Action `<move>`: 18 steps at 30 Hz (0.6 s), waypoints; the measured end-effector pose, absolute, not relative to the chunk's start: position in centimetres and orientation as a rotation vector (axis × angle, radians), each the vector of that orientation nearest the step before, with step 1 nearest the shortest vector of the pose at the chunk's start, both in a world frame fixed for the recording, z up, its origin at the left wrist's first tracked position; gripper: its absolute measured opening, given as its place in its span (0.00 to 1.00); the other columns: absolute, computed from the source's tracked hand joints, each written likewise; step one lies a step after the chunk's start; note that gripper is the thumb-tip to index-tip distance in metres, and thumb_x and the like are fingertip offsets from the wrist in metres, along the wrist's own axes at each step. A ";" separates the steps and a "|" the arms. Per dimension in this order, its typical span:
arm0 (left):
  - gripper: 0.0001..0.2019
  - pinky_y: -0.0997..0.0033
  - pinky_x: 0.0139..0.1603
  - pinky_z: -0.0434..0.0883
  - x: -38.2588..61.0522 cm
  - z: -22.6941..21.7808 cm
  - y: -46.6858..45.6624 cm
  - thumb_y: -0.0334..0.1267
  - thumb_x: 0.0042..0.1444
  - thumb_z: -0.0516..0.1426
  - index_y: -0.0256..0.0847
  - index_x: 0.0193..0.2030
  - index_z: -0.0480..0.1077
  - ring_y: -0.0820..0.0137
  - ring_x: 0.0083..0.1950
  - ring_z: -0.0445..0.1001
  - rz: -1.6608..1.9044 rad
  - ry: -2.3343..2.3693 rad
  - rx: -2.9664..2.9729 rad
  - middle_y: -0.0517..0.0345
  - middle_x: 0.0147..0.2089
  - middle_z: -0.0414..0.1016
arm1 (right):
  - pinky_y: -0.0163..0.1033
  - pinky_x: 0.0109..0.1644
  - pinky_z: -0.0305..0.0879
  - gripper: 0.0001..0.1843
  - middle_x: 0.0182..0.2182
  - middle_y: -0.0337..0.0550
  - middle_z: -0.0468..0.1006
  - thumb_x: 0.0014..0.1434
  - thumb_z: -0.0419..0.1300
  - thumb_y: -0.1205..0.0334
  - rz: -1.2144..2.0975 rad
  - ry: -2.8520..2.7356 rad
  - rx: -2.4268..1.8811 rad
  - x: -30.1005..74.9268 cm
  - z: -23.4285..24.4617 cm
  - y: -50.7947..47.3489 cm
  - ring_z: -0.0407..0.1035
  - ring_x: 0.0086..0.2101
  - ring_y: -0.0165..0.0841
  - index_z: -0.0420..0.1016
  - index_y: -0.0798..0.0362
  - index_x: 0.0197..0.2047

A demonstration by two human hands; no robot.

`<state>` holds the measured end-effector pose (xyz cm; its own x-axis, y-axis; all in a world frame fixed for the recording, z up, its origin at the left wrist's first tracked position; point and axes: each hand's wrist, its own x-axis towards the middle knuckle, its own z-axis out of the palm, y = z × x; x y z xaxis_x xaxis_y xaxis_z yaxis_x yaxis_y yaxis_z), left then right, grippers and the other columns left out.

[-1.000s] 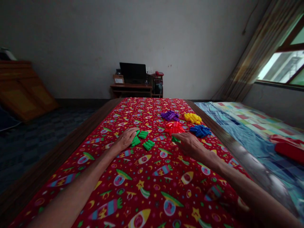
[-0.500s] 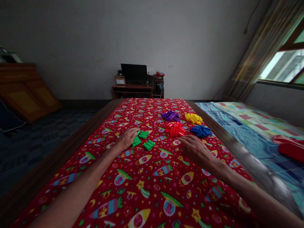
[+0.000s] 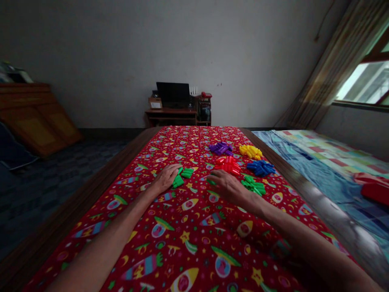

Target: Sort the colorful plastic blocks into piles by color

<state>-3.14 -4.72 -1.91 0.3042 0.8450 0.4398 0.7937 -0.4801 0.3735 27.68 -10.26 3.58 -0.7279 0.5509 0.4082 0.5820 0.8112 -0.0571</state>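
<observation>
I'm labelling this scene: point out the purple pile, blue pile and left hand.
Purple pile (image 3: 221, 148), head view: centre of heap.
Blue pile (image 3: 261, 168), head view: centre of heap.
Left hand (image 3: 166, 178), head view: back of hand.

Bare left hand (image 3: 166, 177), bare right hand (image 3: 228, 185) — and bare forearms (image 3: 114, 231) too, slender at the wrist (image 3: 155, 187), broadening steadily back!

Beyond the grip, a desk (image 3: 170, 110) stands against a dim grey wall (image 3: 115, 52); left of the grip, a wooden cabinet (image 3: 39, 115); right, a curtain (image 3: 328, 73) beside a daylit window (image 3: 364, 85).
</observation>
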 end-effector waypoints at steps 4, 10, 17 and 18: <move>0.27 0.56 0.63 0.66 -3.3 -2.4 -4.2 0.50 0.63 0.40 0.37 0.52 0.72 0.61 0.58 0.71 0.960 1.540 2.460 0.46 0.55 0.75 | 0.42 0.45 0.70 0.13 0.42 0.51 0.77 0.67 0.48 0.62 -0.182 -2.344 -0.966 35.3 4.4 -10.6 0.72 0.41 0.38 0.72 0.52 0.48; 0.29 0.56 0.62 0.67 -3.4 -2.8 -3.8 0.52 0.63 0.39 0.36 0.52 0.72 0.60 0.57 0.72 0.982 1.539 2.466 0.44 0.55 0.75 | 0.47 0.48 0.72 0.23 0.48 0.53 0.77 0.67 0.49 0.55 -0.205 -2.164 -1.132 40.9 1.3 -12.4 0.74 0.46 0.41 0.61 0.51 0.63; 0.29 0.57 0.63 0.65 -3.5 -3.0 -3.8 0.52 0.63 0.39 0.37 0.52 0.72 0.61 0.58 0.71 0.992 1.547 2.474 0.46 0.55 0.75 | 0.44 0.48 0.70 0.18 0.46 0.54 0.78 0.67 0.50 0.58 -0.131 -2.237 -1.015 36.6 4.4 -11.4 0.73 0.45 0.39 0.68 0.54 0.56; 0.29 0.57 0.63 0.65 -3.4 -2.9 -3.8 0.52 0.63 0.38 0.37 0.52 0.72 0.61 0.58 0.71 0.991 1.549 2.475 0.46 0.55 0.75 | 0.42 0.46 0.70 0.16 0.42 0.53 0.79 0.67 0.49 0.60 -0.099 -2.287 -0.960 35.0 4.9 -10.9 0.74 0.42 0.37 0.70 0.54 0.54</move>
